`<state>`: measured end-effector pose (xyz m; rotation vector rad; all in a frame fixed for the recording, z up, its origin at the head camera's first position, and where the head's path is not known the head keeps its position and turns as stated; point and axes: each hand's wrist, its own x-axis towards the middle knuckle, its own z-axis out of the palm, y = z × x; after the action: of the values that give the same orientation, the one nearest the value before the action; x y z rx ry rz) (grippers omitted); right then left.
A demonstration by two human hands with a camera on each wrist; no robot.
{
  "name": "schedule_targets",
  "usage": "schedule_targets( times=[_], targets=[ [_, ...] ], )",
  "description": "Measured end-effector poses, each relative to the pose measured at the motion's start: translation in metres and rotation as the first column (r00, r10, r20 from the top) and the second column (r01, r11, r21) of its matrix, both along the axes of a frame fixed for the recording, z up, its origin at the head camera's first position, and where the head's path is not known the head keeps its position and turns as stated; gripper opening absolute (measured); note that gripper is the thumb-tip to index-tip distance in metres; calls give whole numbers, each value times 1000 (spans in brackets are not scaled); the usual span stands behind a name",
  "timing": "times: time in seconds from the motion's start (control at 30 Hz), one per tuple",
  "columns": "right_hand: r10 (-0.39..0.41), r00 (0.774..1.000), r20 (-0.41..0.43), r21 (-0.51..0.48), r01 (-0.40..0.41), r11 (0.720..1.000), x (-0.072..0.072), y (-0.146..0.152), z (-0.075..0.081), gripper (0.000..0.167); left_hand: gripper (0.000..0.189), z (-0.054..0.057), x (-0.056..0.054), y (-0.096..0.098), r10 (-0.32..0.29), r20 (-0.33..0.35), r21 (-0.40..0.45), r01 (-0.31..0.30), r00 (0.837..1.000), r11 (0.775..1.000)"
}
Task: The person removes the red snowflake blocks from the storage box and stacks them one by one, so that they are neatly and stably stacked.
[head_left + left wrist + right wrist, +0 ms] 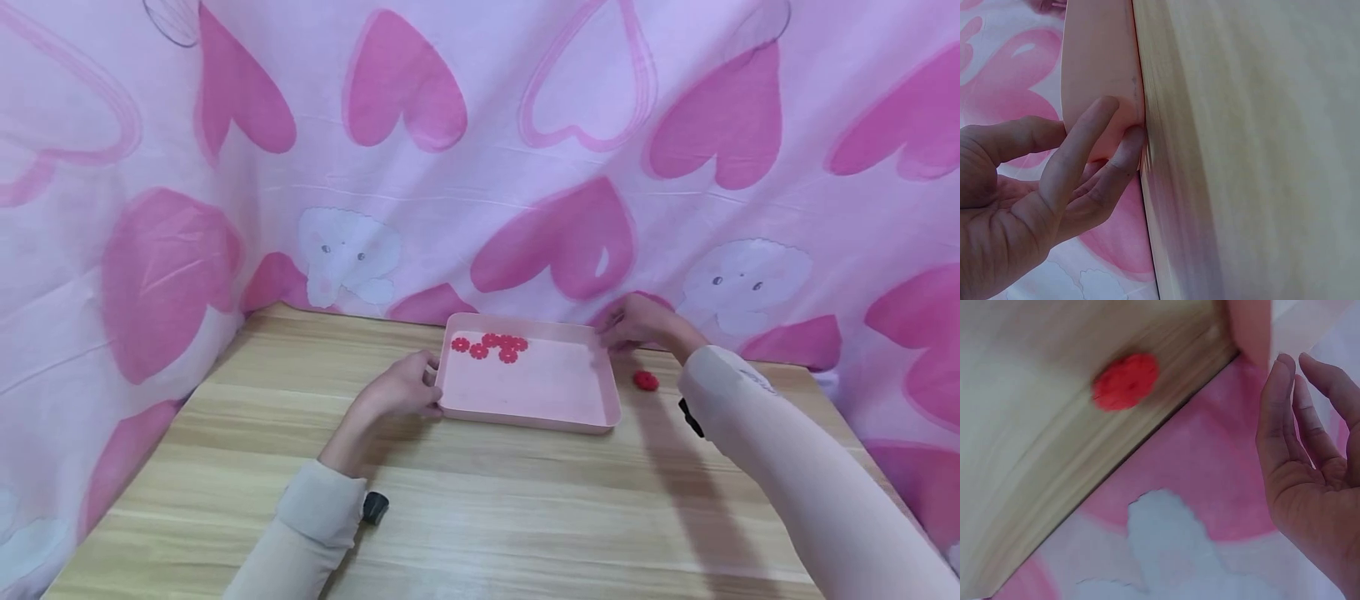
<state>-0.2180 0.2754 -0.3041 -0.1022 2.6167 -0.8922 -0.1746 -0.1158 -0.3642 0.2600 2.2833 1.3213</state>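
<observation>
A shallow pink tray [525, 387] lies on the wooden table, with several red flower-shaped pieces [478, 351] along its far left part. At the tray's left end, my left hand [405, 385] grips the wall; the left wrist view shows its fingers [1125, 150] bent around the tray's corner. My right hand [637, 323] holds the far right corner by the rim, thumb and fingertips close together at the edge in the right wrist view. Outside the tray, to its right, lies another red flower-shaped piece [646, 381], apart from the right hand.
The wooden table [480, 500] reaches back to a pink curtain [420, 217] with hearts and white animal figures, which also hangs at both sides. A black strap piece [375, 507] shows at the left wrist, and another [691, 417] by the right sleeve.
</observation>
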Motion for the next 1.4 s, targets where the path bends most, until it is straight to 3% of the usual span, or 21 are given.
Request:
schedule_targets(
  times=[0.47,0.7,0.9,1.23,1.4],
  targets=[
    [8,999,48,-5,-8,1000,-22,-56,1,33,44,4,0,0,-10,-9,-45,10,1000,999],
    [16,996,90,-2,-16,1000,-27,-83,-10,31,43,8,4,3,-1,-3,-66,1,1000,998],
    [29,993,116,57,-36,998,-33,-110,-18,30,44,8,6,4,-4,5,-66,4,1000,998],
    [85,992,96,116,-96,989,-41,-137,-33,24,46,7,3,6,-3,15,-63,4,1000,998],
    [166,985,46,183,-171,968,-41,-143,-39,20,46,6,2,5,8,22,-63,-7,1000,998]
  ],
)
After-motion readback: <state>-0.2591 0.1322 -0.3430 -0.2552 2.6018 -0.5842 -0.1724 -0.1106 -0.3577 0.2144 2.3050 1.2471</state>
